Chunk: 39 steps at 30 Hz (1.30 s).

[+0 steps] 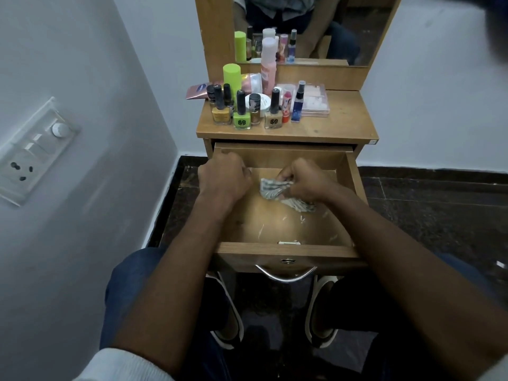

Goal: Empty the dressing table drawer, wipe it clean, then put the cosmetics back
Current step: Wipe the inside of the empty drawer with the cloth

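The wooden drawer (288, 250) of the dressing table is pulled out, its floor bare apart from white scuffs. Inside it my right hand (310, 181) grips a crumpled grey-white cloth (275, 189) against the drawer floor. My left hand (224, 176) is curled at the drawer's left wall near the back corner; I cannot see anything in it. The cosmetics stand on the table top (343, 125): several nail polish bottles (242, 116), a green cylinder (232, 78), a pink bottle (268, 64), a blue spray bottle (298, 104), a white jar (261, 101) and a clear pink case (316, 101).
A mirror (330, 28) rises behind the table top. A white wall with a switch panel (35, 149) is on the left. The floor (426, 204) is dark stone. My knees and shoes are under the drawer, by its metal handle (286, 273).
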Available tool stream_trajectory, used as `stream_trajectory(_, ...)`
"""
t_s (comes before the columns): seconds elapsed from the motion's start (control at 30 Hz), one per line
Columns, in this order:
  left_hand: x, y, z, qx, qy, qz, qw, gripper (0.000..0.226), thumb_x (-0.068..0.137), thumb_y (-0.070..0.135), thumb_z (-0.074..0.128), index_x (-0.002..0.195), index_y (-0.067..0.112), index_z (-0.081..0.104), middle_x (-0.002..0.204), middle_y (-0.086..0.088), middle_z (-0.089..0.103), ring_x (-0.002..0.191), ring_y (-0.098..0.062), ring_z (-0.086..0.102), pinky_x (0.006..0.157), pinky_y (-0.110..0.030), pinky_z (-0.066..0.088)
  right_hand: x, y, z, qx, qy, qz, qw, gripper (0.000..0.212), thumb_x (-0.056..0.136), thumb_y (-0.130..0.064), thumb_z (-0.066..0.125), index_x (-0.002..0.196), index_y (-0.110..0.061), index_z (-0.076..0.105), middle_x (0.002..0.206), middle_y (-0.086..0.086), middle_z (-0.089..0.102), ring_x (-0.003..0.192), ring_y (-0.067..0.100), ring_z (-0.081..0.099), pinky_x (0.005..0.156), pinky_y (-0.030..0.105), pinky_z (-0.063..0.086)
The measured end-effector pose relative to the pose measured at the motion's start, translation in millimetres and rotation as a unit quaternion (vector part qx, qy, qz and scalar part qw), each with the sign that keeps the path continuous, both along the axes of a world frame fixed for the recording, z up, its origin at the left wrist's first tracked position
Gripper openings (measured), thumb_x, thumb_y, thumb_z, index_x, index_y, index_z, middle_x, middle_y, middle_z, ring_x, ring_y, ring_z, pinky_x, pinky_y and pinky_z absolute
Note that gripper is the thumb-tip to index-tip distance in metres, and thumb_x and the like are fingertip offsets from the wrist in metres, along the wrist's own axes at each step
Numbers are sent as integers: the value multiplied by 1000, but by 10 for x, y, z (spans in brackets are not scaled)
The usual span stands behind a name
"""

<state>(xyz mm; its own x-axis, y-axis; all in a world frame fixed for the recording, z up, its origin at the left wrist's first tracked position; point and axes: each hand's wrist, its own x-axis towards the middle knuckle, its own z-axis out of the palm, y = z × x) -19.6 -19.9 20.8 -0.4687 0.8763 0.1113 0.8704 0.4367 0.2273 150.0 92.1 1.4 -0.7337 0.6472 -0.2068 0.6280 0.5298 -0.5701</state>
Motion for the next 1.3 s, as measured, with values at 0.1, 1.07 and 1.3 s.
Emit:
stream_trajectory(0.1, -7, 1, 4, 1, -13, 1, 1000, 28, 100, 42, 60, 98, 21, 80, 104, -5, 75, 94, -30, 71, 80, -42, 57, 21, -120, 24, -61, -52, 122, 989, 26, 77, -8, 88, 100, -16, 81, 96, -2, 78, 86, 14, 73, 70, 26, 58)
stream_trajectory(1.07, 298, 139, -52, -18, -67, -75, 995, 24, 101, 45, 64, 105, 26, 77, 95, 1, 73, 89, -20, 68, 80, -39, 57, 493, 73, 157, 62, -121, 31, 990, 23, 80, -10, 85, 93, -27, 75, 98, -8, 69, 97, 15, 66, 72, 28, 52)
stream_trajectory(1.3, 294, 135, -38, -34, -67, -80, 994, 25, 102, 44, 63, 107, 25, 78, 98, 0, 73, 92, -22, 68, 84, -42, 59, 518, 46, 235, 72, -149, 27, 986, 22, 78, -10, 87, 94, -25, 80, 94, -6, 75, 93, 17, 69, 73, 33, 57)
